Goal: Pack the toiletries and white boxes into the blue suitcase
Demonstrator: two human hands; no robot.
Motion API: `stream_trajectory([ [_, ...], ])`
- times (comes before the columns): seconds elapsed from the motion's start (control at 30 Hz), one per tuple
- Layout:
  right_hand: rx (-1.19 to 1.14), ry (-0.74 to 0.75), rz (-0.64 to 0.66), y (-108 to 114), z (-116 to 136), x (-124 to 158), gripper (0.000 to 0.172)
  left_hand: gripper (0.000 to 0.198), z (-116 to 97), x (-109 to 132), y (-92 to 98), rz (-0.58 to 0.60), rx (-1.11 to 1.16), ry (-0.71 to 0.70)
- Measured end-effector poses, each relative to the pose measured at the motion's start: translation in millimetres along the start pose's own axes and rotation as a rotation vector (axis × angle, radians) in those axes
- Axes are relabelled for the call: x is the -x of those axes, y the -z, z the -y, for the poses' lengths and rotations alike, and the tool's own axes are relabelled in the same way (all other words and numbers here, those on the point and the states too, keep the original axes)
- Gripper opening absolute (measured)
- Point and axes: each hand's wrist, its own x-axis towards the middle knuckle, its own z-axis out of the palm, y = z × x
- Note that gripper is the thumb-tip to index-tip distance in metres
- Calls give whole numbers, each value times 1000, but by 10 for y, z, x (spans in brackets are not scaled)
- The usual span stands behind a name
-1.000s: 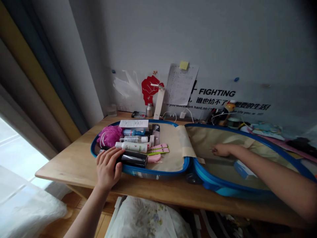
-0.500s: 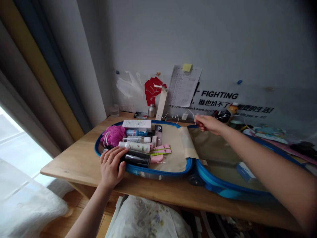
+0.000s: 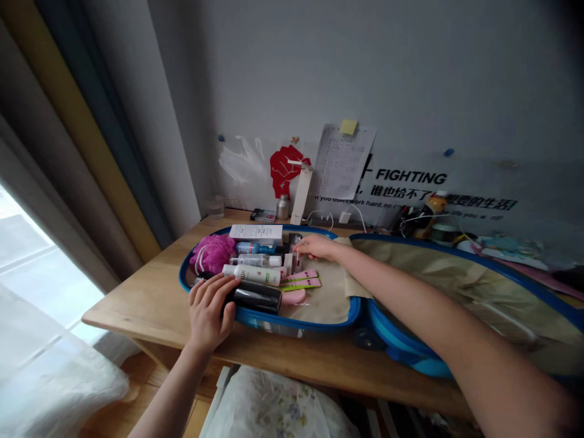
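Observation:
An open blue suitcase [image 3: 292, 326] lies on the wooden desk. My left hand [image 3: 210, 310] rests over its near left rim, fingers laid across the end of a black cylindrical container [image 3: 258, 298], thumb apart. My right hand [image 3: 314, 246] reaches into the left half, its fingertips drawn together at a clear case [image 3: 297, 263]; what they pinch, if anything, is hidden. About them lie a white bottle [image 3: 258, 275], a clear bottle [image 3: 258, 260], a blue bottle [image 3: 255, 248], a white box [image 3: 256, 233], a purple bath puff [image 3: 212, 254], pink-and-green strips [image 3: 301, 280] and a pink rounded item [image 3: 292, 297].
Behind the suitcase stand a metal bottle [image 3: 282, 207], a white folding lamp [image 3: 301, 196] and a charger [image 3: 345, 216] with white cable. The suitcase's right half [image 3: 410, 267] lies under my right forearm. A covered chair [image 3: 274, 404] is below the desk edge.
My right hand has moved left and down from above the suitcase hinge to the clear case. My left hand keeps its place at the rim. The view has shifted slightly.

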Motion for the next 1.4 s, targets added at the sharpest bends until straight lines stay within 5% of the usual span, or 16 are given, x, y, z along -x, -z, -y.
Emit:
stream_trajectory([
  [0.53, 141, -36, 70, -98, -10, 64, 21, 39, -16, -19, 7, -6, -12, -18],
  [0.7, 47, -35, -30, -103, -2, 72, 19, 38, -15, -22, 10, -9, -12, -29],
  [0.97, -133, -36, -146, -140, -6, -7, 41, 37, -23, -35, 25, -8, -26, -41],
  [1.27, -178, 26, -142, -101, 23, 59, 21, 36, -13, -29, 18, -6, -28, -45],
  [1.4, -156, 0, -127, -101, 5, 40, 26, 36, -12, -33, 21, -12, -23, -41],
])
